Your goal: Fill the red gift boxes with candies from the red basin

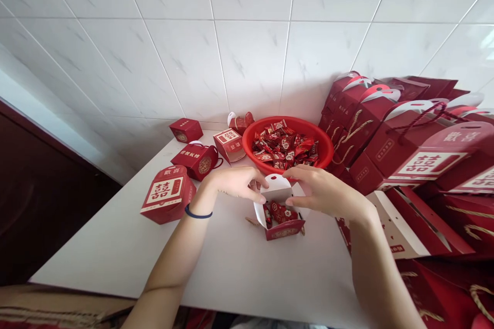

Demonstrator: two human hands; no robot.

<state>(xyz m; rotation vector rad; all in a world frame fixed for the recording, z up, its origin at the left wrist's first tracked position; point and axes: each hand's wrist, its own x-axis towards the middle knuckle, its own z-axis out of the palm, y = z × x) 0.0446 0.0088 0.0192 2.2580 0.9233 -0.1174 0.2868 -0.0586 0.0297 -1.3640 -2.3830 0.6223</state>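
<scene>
A small dark-red candy box (285, 231) stands on the white table with its top open and white inner flaps raised. Red wrapped candies (283, 212) lie inside it. The thumb and fingers of my left hand (238, 183) close on the box's left and back flap edge. On the opposite side, my right hand (322, 190) grips the right flap, its thumb reaching over the inside and its fingers along the back. Bits of twisted cord handle stick out at both sides of the box.
Behind the box sits a red plastic basin (328, 150) full of wrapped candies. Several red boxes (170, 193) stand at the left of the table (231, 267). Stacked red boxes and bags (405, 149) with rope handles crowd the right. A tiled wall (250, 61) rises behind.
</scene>
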